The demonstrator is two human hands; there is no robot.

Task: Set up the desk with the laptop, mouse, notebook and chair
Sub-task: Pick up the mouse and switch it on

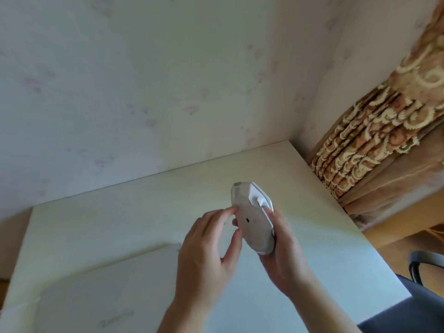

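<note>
A white mouse [252, 217] is held above the pale desk [144, 205], turned so its grey underside with a small dark hole faces me. My right hand [283, 255] grips it from the right and below. My left hand [209, 248] touches the mouse's left edge with its fingertips. A closed white laptop [108, 289] lies flat on the desk at the lower left, partly hidden by my left forearm. A dark chair [422, 284] shows at the lower right, beside the desk. No notebook is in view.
The desk stands against a pale patterned wall [144, 80] in a corner. A brown and gold curtain [384, 140] hangs at the right, past the desk's right edge. Orange wooden floor [396, 231] lies below it.
</note>
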